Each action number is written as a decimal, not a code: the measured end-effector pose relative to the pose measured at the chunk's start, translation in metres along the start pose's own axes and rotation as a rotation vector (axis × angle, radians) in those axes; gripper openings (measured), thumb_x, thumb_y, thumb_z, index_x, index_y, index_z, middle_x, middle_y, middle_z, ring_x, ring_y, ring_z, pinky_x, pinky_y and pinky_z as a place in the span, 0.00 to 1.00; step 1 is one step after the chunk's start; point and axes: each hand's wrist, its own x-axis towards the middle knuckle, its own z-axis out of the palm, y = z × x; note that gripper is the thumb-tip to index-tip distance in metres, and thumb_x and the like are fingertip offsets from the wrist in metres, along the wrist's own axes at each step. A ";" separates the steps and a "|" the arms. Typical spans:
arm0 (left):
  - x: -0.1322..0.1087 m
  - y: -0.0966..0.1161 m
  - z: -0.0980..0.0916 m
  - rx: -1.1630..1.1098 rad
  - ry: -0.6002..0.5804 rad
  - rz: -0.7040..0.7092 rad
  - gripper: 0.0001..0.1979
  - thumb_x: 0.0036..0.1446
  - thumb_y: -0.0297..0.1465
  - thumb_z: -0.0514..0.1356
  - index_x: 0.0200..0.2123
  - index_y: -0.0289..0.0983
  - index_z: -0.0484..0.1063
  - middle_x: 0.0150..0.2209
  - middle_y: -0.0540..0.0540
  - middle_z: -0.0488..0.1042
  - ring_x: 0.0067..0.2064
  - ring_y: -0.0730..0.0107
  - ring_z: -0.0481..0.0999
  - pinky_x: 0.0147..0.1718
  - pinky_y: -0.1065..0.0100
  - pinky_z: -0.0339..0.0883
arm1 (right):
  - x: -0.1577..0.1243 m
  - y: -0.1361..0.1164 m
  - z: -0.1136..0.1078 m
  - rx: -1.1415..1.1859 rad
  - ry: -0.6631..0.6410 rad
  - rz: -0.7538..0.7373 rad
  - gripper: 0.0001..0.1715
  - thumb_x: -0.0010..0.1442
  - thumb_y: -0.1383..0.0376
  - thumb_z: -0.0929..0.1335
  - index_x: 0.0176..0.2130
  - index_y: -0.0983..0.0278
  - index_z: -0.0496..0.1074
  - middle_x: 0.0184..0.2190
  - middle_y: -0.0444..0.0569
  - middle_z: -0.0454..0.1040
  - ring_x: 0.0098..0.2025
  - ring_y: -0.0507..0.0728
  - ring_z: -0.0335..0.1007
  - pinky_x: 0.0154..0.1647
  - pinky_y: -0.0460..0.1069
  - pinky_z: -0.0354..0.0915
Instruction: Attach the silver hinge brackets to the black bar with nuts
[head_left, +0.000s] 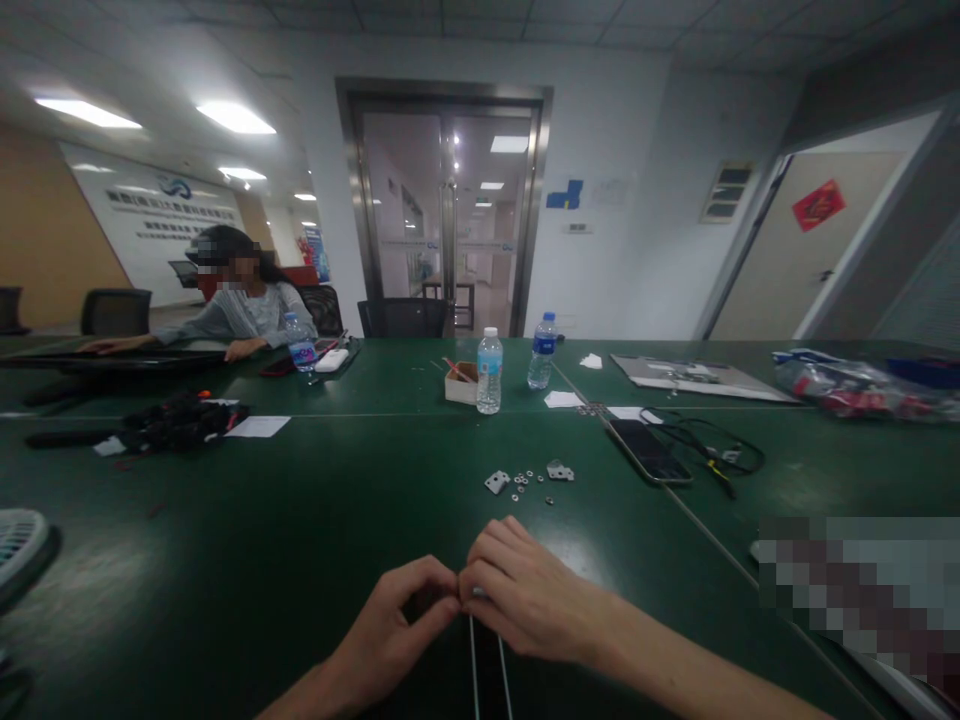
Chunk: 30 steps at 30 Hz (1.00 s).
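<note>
At the far left edge of the green table (pixel 247 560), a white slatted object (pixel 22 545) is partly in view. To its right, beyond it, a dark cluster of equipment (pixel 180 425) lies beside a white paper sheet (pixel 259 427); behind these, a co-worker (pixel 251 300) sits with both arms on the table, near a blue-capped bottle (pixel 302 350). Your left hand (pixel 401 620) is positioned left of centre, thumb and index finger curved into a loop with their tips close together against the right hand; you cannot tell from this view whether they grip anything. Ahead stand a small open box (pixel 459 387) and a white-capped bottle (pixel 490 375), side by side. The long narrow piece (pixel 491 680), dark with two light edges, runs from beneath your hands to the bottom of the view. Your right hand (pixel 532 600) covers its far end, fingers bent and narrow, holding a small silver piece (pixel 480 592). Just beyond the knuckles lie a left metal bracket (pixel 496 482), loose small rings (pixel 521 482) and a right metal bracket (pixel 560 471). Farther right, a phone (pixel 649 450) lies beside a black cable (pixel 750 458).
</note>
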 end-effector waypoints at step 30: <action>0.007 0.010 0.002 0.342 0.046 -0.293 0.04 0.53 0.28 0.58 0.32 0.35 0.71 0.28 0.51 0.68 0.28 0.71 0.66 0.27 0.71 0.59 | -0.004 0.016 -0.030 0.106 -0.593 0.358 0.09 0.60 0.66 0.64 0.38 0.67 0.73 0.36 0.51 0.72 0.38 0.58 0.69 0.37 0.51 0.64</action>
